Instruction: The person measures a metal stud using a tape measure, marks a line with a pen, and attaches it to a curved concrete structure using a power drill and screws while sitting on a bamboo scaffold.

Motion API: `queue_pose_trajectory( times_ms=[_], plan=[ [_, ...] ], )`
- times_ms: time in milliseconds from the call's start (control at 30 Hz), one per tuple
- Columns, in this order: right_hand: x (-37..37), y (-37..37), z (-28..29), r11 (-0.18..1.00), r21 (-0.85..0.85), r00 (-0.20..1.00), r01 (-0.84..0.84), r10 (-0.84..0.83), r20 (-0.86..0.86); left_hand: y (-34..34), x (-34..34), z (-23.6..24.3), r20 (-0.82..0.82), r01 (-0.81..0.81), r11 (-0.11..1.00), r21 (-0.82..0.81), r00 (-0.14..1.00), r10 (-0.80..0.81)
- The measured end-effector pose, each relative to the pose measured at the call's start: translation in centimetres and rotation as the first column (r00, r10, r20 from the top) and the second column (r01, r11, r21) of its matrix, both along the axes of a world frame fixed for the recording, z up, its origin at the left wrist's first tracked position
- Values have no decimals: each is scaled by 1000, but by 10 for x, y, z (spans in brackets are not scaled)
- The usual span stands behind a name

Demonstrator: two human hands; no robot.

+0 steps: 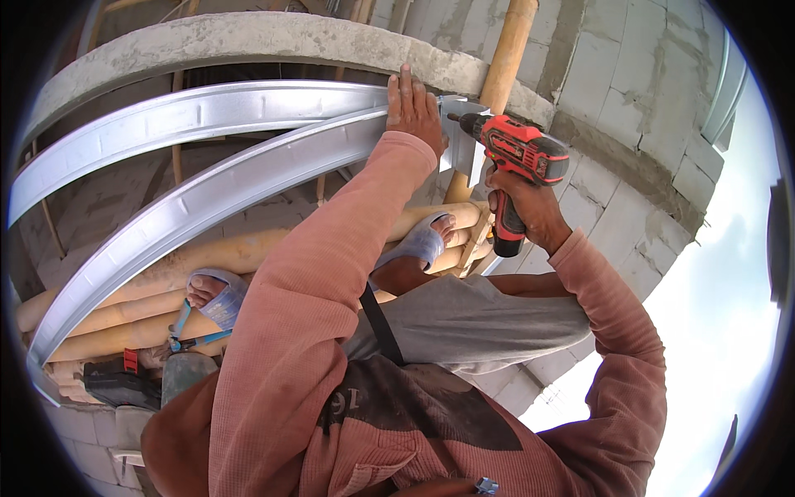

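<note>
Right hand (530, 207): fingers gripping drill (523, 149), chuck (472, 124) facing left | Left hand (416, 114), nearer bracket (464, 151): fingers loosely spread over curved channel (211, 192)

Left hand (416, 116) flat, fingers (406, 89) extended; right hand (534, 205) to its right, lower, closed in a grip, elbow (648, 358) bent.

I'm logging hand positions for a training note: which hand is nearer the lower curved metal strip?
Left. The left hand is at the right end of the lower curved metal strip; the right hand is farther right, gripping the drill.
</note>
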State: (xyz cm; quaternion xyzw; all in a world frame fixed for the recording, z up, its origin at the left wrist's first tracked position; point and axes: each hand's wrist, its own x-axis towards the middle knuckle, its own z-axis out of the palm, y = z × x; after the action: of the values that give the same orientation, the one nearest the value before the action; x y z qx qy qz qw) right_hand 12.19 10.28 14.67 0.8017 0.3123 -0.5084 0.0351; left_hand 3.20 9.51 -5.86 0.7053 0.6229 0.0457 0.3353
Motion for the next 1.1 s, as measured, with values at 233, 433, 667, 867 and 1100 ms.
queue_pose_trajectory(
  times_ms=[233,433,667,867,1100],
  plan=[
    [7,-5,-2,998,13,998,-67,67,-3,2,-1,2,35,-7,1000,-6,999,7],
    [5,-10,-3,998,39,999,-50,49,15,4,-2,6,41,20,999,-44,999,-18],
    [7,-6,-2,993,13,994,-113,113,10,4,0,3,25,1,1000,-11,1000,-1],
    [5,-5,-1,988,-3,987,-156,156,30,0,3,-1,27,-18,1000,18,999,18],
    [7,-8,-2,988,18,988,-153,152,31,-1,4,-2,23,-12,1000,4,1000,12]
  ],
)
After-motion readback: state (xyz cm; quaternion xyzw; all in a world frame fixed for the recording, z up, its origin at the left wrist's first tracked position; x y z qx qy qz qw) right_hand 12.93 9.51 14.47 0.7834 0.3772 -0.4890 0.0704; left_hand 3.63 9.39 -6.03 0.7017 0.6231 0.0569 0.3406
